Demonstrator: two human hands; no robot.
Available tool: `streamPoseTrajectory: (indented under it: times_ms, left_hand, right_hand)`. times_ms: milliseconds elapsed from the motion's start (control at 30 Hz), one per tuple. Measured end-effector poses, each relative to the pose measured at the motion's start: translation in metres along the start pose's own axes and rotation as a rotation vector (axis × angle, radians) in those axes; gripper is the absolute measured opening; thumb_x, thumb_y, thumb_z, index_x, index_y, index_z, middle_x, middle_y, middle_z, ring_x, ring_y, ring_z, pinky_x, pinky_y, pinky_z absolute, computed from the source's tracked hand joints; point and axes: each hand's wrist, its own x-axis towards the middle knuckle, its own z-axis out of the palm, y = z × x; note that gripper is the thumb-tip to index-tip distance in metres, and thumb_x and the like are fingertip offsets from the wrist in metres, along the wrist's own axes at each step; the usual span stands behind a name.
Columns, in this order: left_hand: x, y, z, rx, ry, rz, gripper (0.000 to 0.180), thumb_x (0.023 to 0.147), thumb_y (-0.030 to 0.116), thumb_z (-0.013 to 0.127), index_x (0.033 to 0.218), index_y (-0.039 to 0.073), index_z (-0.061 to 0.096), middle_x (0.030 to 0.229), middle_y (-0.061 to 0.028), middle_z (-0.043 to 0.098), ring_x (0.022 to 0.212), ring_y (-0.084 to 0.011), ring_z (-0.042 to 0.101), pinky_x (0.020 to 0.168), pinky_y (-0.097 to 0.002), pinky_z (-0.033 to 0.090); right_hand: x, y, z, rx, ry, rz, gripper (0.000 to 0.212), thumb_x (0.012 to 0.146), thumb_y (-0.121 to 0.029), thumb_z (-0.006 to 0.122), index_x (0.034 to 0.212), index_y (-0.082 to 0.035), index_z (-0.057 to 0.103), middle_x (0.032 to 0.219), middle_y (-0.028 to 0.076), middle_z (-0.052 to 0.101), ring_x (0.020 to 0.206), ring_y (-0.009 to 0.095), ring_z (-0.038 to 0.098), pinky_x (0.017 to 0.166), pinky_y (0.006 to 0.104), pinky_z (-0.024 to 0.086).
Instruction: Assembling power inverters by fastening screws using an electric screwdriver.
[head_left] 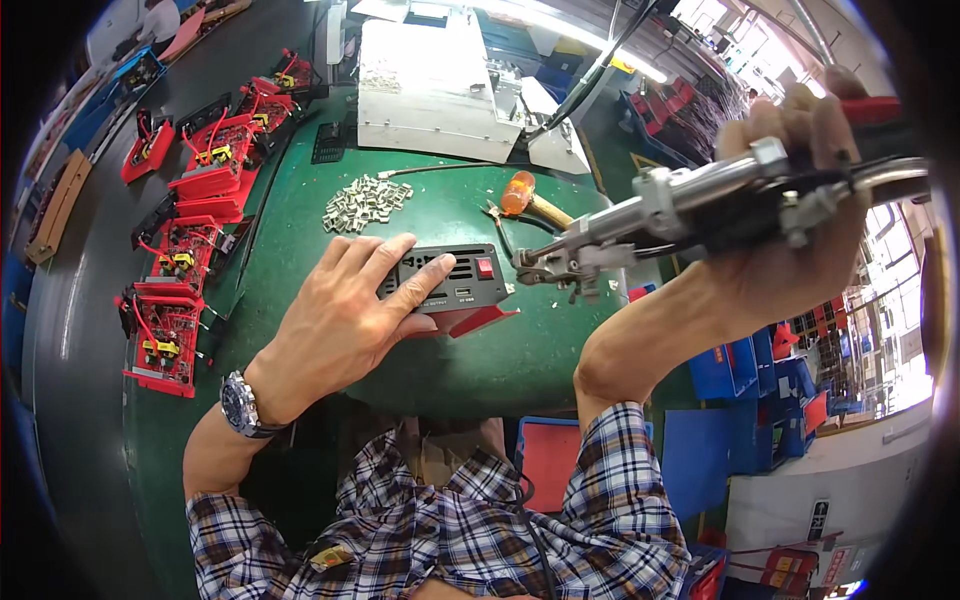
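My left hand point(340, 305) grips a power inverter point(465, 277), its fingers over the black slotted end panel with a red switch and its thumb at the near edge. A red part of the casing shows below that panel. Up at the right, my right hand point(790, 200) is closed around a powered screwdriver point(690, 195) with a metal barrel and hose. The screwdriver slants down to the left, and its tip end is close to the panel's right edge. Whether the tip touches the inverter I cannot tell.
Small metal pieces point(365, 203) lie heaped on the green table point(540, 350). Beyond the inverter are an orange-headed hammer point(520, 193) and pliers point(500, 222). A white machine point(430, 90) stands at the back. Several red open casings with circuit boards point(180, 255) line the left side.
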Motion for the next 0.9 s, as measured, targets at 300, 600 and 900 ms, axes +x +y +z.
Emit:
streamPoseTrajectory:
  times_ms: [300,600,900]
  left_hand:
    - [-0.001,0.004,0.001,-0.042,-0.029,-0.026,0.062,0.087,0.028,0.074,0.145,0.013,0.059,0.132,-0.0161,0.058,0.110,-0.0350,0.057,0.097,-0.0478,0.049]
    - [0.003,-0.001,0.002,-0.010,0.015,0.001,0.060,0.087,0.036,0.074,0.141,0.012,0.063,0.125,-0.0168,0.061,0.107,-0.0316,0.058,0.093,-0.0433,0.047]
    - [-0.005,-0.003,0.006,0.011,0.027,-0.010,0.054,0.092,0.035,0.070,0.139,0.011,0.064,0.125,-0.0181,0.061,0.108,-0.0320,0.058,0.094,-0.0433,0.047]
  right_hand:
    - [-0.021,0.000,0.006,0.406,-0.138,0.398,0.049,0.091,-0.011,0.066,0.131,0.013,0.049,0.079,0.011,0.055,0.062,0.012,0.051,0.054,0.0235,0.042]
    - [-0.020,-0.009,0.019,0.393,-0.150,0.480,0.047,0.087,-0.011,0.069,0.125,0.012,0.054,0.081,0.012,0.059,0.062,0.015,0.057,0.053,0.0253,0.044]
    - [-0.025,-0.008,0.030,0.425,-0.083,0.530,0.044,0.085,-0.002,0.069,0.126,0.005,0.055,0.091,0.014,0.064,0.067,0.018,0.063,0.058,0.0291,0.053]
